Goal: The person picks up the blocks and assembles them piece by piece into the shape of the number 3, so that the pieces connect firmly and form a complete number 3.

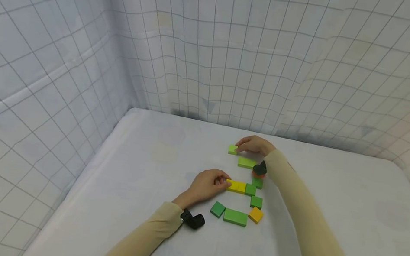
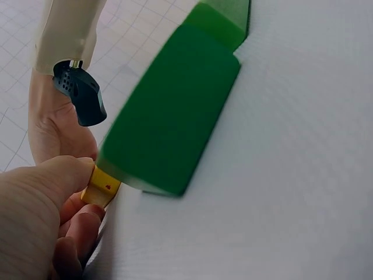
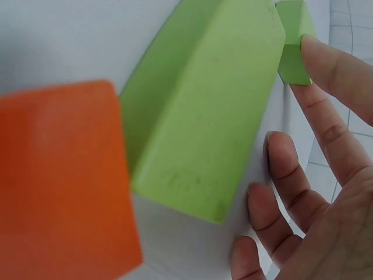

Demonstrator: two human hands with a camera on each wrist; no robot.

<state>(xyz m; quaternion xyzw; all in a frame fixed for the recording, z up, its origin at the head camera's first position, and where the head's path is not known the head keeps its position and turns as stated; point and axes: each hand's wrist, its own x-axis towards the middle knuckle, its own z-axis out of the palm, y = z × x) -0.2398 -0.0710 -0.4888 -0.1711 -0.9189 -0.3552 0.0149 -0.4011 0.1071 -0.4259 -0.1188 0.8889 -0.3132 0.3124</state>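
In the head view my left hand [image 1: 207, 186] pinches the left end of a row of yellow blocks [image 1: 236, 186]. The left wrist view shows thumb and fingers on either side of a yellow block [image 2: 102, 185]. Farther back, my right hand [image 1: 254, 144] has a small light green block [image 1: 232, 149] between thumb and index finger, while the other fingers curl loosely. A longer light green block [image 3: 215, 111] lies just below this hand, with an orange-red block [image 3: 58, 186] nearer the wrist. That orange-red block is mostly covered by the wrist camera in the head view.
Green blocks [image 1: 250, 190] [image 1: 256, 202] stand at the right end of the yellow row and below it. Nearer the person lie a dark green block [image 1: 218, 209], a long green block [image 1: 235, 217] and an orange-yellow block [image 1: 255, 214]. Gridded white curtains [image 1: 222, 60] rise behind the white table [image 1: 154, 151].
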